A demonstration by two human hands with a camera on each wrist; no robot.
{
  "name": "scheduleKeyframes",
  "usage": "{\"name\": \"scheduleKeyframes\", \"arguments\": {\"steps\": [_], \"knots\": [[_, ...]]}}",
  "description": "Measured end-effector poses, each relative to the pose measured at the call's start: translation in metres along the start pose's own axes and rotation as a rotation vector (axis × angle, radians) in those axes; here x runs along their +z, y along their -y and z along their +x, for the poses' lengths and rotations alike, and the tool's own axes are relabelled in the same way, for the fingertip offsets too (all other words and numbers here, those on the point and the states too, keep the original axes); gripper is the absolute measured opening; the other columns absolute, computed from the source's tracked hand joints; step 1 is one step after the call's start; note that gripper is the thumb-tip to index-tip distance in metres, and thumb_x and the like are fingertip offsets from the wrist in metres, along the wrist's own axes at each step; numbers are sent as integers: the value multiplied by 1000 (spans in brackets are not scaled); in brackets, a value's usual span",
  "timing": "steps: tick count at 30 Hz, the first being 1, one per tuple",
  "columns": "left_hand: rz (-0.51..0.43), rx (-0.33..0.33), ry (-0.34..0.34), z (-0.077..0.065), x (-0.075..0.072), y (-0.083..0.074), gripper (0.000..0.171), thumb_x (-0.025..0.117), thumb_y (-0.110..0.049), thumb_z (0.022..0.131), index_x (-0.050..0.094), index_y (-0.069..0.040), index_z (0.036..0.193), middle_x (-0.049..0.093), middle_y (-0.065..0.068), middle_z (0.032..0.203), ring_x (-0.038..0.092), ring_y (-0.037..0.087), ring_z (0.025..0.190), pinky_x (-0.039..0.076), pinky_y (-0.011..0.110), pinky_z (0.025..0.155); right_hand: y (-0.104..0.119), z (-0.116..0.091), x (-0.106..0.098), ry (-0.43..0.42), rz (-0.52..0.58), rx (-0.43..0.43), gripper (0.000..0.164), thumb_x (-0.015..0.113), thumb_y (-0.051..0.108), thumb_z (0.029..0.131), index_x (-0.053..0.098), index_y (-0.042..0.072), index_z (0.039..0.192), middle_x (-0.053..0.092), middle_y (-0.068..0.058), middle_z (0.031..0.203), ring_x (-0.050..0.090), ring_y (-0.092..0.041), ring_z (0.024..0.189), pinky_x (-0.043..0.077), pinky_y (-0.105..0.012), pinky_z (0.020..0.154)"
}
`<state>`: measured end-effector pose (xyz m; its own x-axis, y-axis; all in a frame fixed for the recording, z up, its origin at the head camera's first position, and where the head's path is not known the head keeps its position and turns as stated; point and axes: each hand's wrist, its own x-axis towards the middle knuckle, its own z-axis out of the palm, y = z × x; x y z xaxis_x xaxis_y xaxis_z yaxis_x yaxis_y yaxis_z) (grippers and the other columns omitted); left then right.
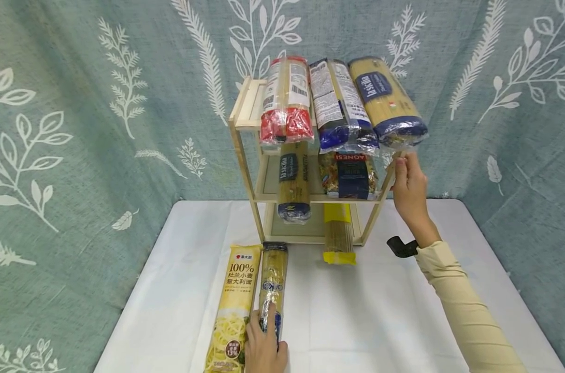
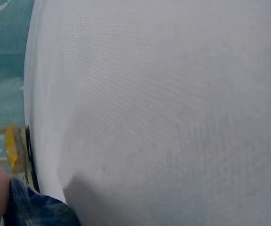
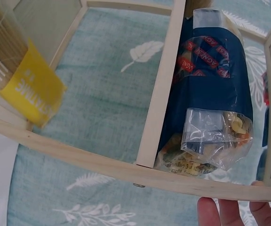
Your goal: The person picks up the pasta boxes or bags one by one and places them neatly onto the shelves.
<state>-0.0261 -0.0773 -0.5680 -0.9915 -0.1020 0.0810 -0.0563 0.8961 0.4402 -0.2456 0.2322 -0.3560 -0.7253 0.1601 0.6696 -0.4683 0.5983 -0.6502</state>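
Note:
My left hand (image 1: 265,349) lies over the lower part of a narrow spaghetti packet (image 1: 274,274) with dark blue ends, index finger straight along its top and thumb by its right edge. Touching that packet's left side is a long yellow pasta packet (image 1: 235,300). In the left wrist view only part of the hand and a blue packet end (image 2: 41,209) show. My right hand (image 1: 410,194) grips the right upright of a wooden shelf rack (image 1: 247,166); in the right wrist view its fingertips (image 3: 229,212) curl at the wooden edge.
Three large pasta packs, one with red ends (image 1: 287,101), overhang the rack's top. Its middle tier holds a spaghetti pack (image 1: 293,181) and an Agnesi bag (image 1: 349,176). A yellow-banded packet (image 1: 339,235) juts from the bottom tier. Patterned curtains (image 1: 100,103) surround the white table (image 1: 380,321).

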Motion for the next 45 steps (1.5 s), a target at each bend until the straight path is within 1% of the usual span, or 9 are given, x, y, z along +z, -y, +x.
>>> {"name": "scheduleKeyframes", "arguments": {"steps": [4, 7, 13, 18, 23, 30, 36, 42, 45], "knots": [[-23, -3, -33, 5, 0, -1, 77, 76, -20, 72, 41, -16, 141, 32, 25, 128, 46, 37, 102, 51, 40, 55, -1, 0, -1, -8, -10, 5, 30, 34, 20, 104, 49, -5, 101, 57, -18, 85, 41, 3, 51, 39, -12, 48], [-46, 1, -45, 7, 0, -2, 75, 77, -19, 75, 41, -13, 141, 33, 27, 125, 49, 38, 98, 52, 40, 55, -2, 0, -1, -13, -11, 0, 29, 34, 20, 104, 49, -5, 101, 58, -18, 85, 41, 4, 50, 39, -13, 48], [-167, -53, -27, 8, -2, 0, 73, 73, -10, 78, 39, -17, 143, 34, 24, 129, 55, 40, 95, 54, 42, 61, -1, 0, -2, -15, -10, 5, 29, 34, 20, 104, 49, -5, 101, 57, -18, 83, 41, 3, 49, 39, -14, 48], [-208, -68, -100, 4, -6, -2, 72, 73, -8, 76, 44, -18, 140, 39, 19, 127, 53, 37, 103, 53, 48, 71, 0, -1, -2, -12, -18, 6, 29, 34, 20, 104, 48, -5, 101, 54, -16, 80, 42, 1, 50, 40, -14, 49], [-223, -43, -153, 1, -12, -5, 72, 76, -7, 74, 47, -17, 139, 43, 19, 125, 54, 35, 102, 52, 49, 74, 0, -1, -2, -19, -5, -7, 28, 34, 18, 104, 47, -7, 100, 53, -17, 78, 40, 4, 50, 38, -14, 49], [-285, -8, -210, 6, -22, -11, 72, 75, -6, 75, 47, -15, 140, 43, 16, 127, 55, 33, 100, 53, 46, 73, -1, -1, 0, -14, -7, 3, 28, 35, 20, 104, 48, -5, 99, 55, -19, 80, 41, 3, 49, 38, -16, 48], [-304, 49, -226, 16, -29, -14, 70, 73, -5, 77, 45, -12, 141, 42, 17, 126, 55, 29, 98, 53, 37, 67, 1, -1, 1, -3, -11, 3, 28, 33, 21, 105, 47, -3, 99, 49, -18, 75, 42, -5, 50, 39, -20, 48], [-298, 85, -237, 25, -34, -18, 68, 72, -7, 79, 45, -12, 141, 43, 18, 127, 57, 26, 90, 51, 30, 62, 2, 0, 0, -7, -16, 15, 28, 34, 21, 105, 46, -3, 98, 51, -16, 78, 42, -2, 51, 39, -19, 49], [-306, 95, -235, 29, -36, -21, 68, 71, -7, 80, 44, -12, 142, 42, 18, 128, 58, 27, 89, 51, 30, 61, 2, 1, 0, -5, -9, 7, 27, 34, 20, 104, 46, -4, 98, 50, -16, 76, 42, -1, 50, 39, -18, 49]]}}
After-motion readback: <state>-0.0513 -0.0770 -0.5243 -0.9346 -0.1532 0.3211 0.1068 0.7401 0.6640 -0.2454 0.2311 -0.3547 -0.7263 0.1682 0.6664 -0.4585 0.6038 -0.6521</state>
